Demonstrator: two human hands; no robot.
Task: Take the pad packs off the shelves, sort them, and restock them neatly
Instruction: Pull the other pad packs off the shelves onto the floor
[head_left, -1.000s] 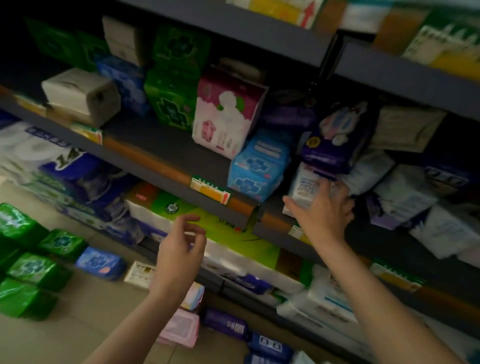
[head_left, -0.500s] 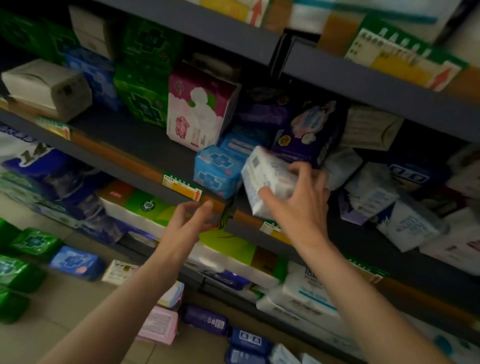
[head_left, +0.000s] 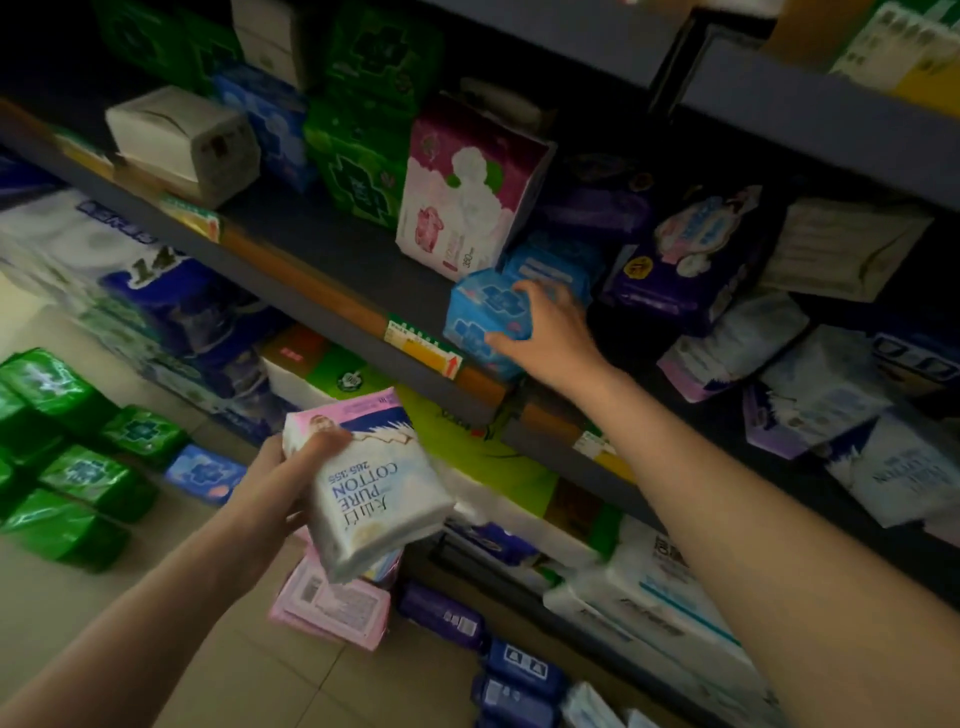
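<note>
Packs (head_left: 371, 493) in both hands' grip.

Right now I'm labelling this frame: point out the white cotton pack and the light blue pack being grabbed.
white cotton pack (head_left: 374, 499): head view, printed front face.
light blue pack (head_left: 480, 317): head view, front face left of the fingers.

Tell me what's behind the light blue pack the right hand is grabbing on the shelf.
Right behind the light blue pack gripped by the right hand sits a second blue pack. Its lower part is covered, and the shelf further back is too dark to read.
</note>
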